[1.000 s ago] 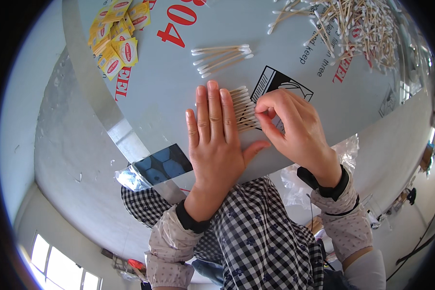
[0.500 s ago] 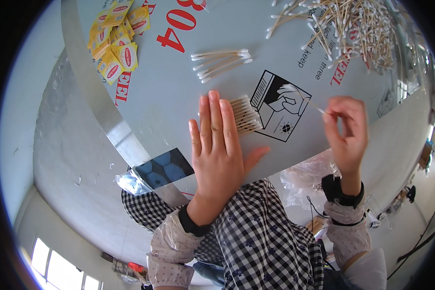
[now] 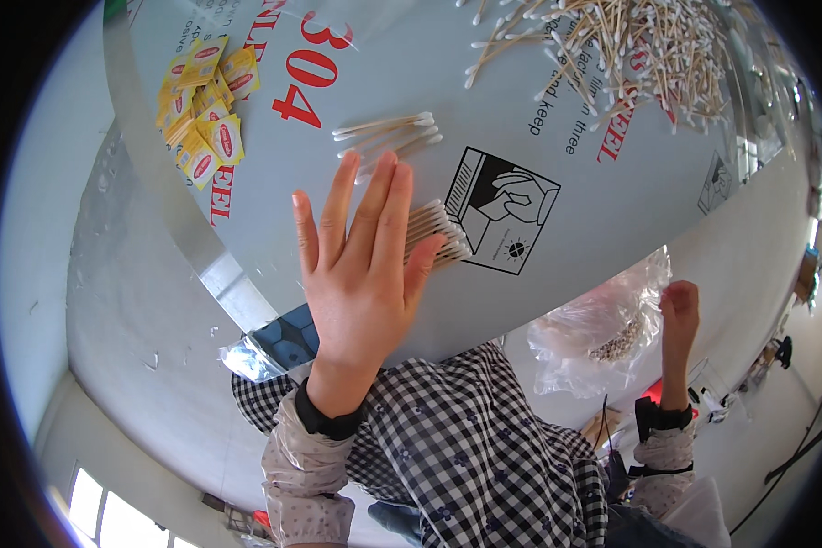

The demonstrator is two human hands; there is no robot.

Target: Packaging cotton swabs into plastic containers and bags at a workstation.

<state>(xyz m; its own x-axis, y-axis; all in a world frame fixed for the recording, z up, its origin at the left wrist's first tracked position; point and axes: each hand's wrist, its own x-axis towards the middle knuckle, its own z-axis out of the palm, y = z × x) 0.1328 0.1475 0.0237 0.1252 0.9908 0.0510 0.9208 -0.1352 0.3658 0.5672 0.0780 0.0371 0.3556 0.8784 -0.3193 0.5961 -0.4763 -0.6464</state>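
My left hand [image 3: 361,265] lies flat with its fingers stretched out, partly over a row of cotton swabs [image 3: 437,233] lined up side by side. Its fingertips reach a smaller loose group of cotton swabs [image 3: 388,139] just beyond. To the right, past the table edge, my right hand [image 3: 680,310] is closed beside a clear plastic bag [image 3: 557,342]. Whatever its fingers hold, if anything, is hidden. Small swab-like tips show through the bag's side.
A large heap of cotton swabs [image 3: 667,55] covers the far right of the grey film-covered tabletop [image 3: 356,310]. Several yellow packets [image 3: 201,119] are piled at the far left. A blue patterned piece [image 3: 288,338] lies at the near left edge.
My right hand has moved from over the table, where it held a cotton swab, down to the plastic bag; no swab shows now. My left hand has shifted left with fingers more spread.
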